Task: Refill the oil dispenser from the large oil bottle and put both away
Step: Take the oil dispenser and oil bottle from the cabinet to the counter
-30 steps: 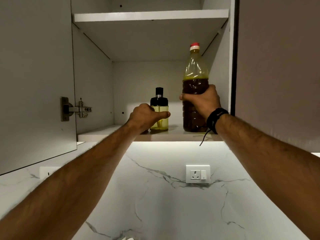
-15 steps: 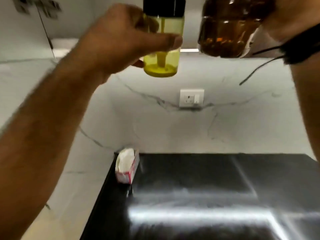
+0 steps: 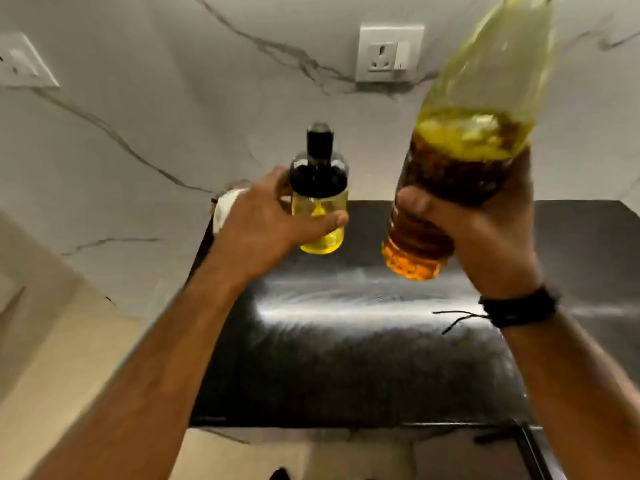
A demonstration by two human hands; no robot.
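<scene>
My left hand (image 3: pixel 263 225) grips the small oil dispenser (image 3: pixel 320 209), a clear jar with a black pump top and a little yellow oil at its bottom. It hangs upright in the air above the black counter (image 3: pixel 346 358). My right hand (image 3: pixel 478 237) grips the lower half of the large oil bottle (image 3: pixel 467 143), which holds dark amber oil and is tilted with its neck to the upper right. The bottle's cap is out of the frame. Both containers are held apart, side by side.
A marble-patterned wall with a white power socket (image 3: pixel 390 53) stands behind the counter. A small white box (image 3: pixel 225 211) sits at the counter's back left corner, partly hidden by my left hand. Another switch plate (image 3: pixel 26 62) is on the left wall.
Both hands lifted the dispenser and the bottle off the cupboard shelf and brought them down over the counter. The view dropped from the cupboard to the counter.
</scene>
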